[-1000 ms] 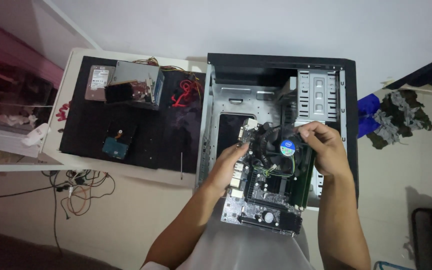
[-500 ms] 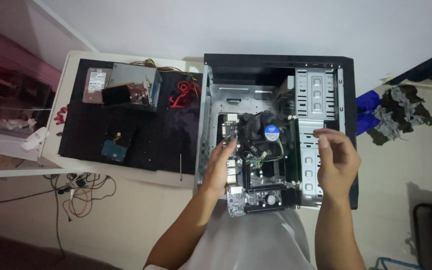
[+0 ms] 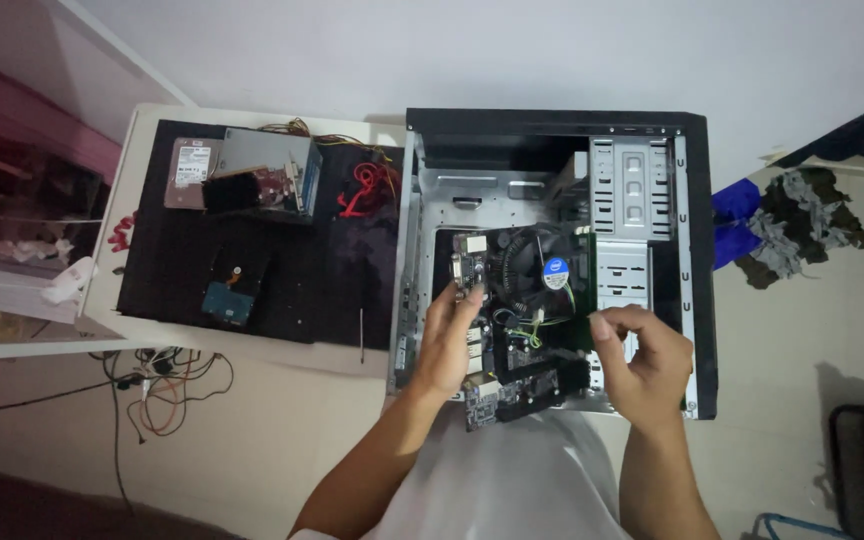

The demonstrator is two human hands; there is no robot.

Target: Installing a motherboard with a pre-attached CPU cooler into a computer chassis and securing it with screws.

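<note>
A motherboard (image 3: pixel 527 330) with a round black cooler fan (image 3: pixel 530 268) lies inside an open computer case (image 3: pixel 552 180) laid on its side. My left hand (image 3: pixel 449 338) grips the board's left edge by the metal ports. My right hand (image 3: pixel 642 362) is at the board's right edge, next to a green memory stick (image 3: pixel 584 300), with thumb and forefinger pinched; whether it touches the board I cannot tell. The board's near edge sticks out a little past the case's front rim.
Left of the case a black mat (image 3: pixel 252 260) covers a white table (image 3: pixel 127 150) and bears a power supply (image 3: pixel 267 180) with loose wires, two hard drives (image 3: pixel 190 172) (image 3: pixel 229 300) and a screwdriver (image 3: pixel 361 335). Cables (image 3: pixel 167 385) lie on the floor. Crumpled cloth (image 3: pixel 802 225) is at the right.
The motherboard has moved away from me, deeper into the case. My right hand slid from the board's top right down to its right edge.
</note>
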